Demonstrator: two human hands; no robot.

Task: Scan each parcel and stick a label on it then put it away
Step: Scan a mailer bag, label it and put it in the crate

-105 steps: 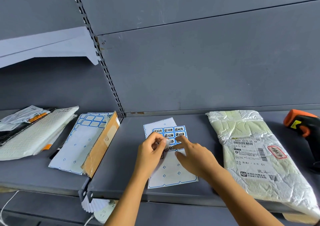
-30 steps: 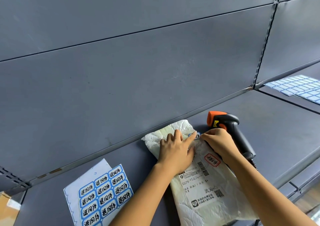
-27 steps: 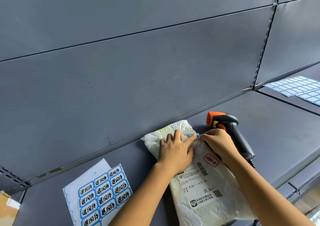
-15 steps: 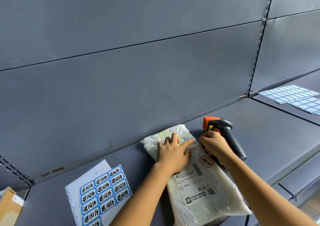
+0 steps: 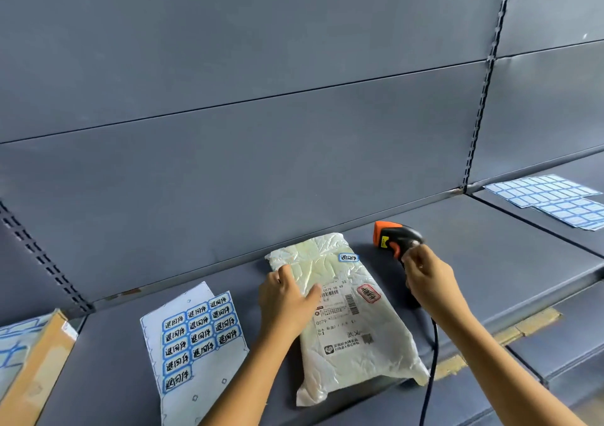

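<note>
Way off left of the left hand, a cardboard box point(image 5: 36, 360) is parked on the shelf point(image 5: 490, 262), and a label sheet point(image 5: 196, 337) is lying just beside that hand. The left hand point(image 5: 287, 298) is laid flat on the parcel point(image 5: 353, 327), fingers relaxed, nothing gripped. The parcel's sat between both hands, with a blue label point(image 5: 348, 257) stuck near its far corner. The right hand point(image 5: 428, 282) is curled round the scanner point(image 5: 395, 239) handle, just beside the parcel. Blank label sheets point(image 5: 555, 197) are seen well off to its right.
</note>
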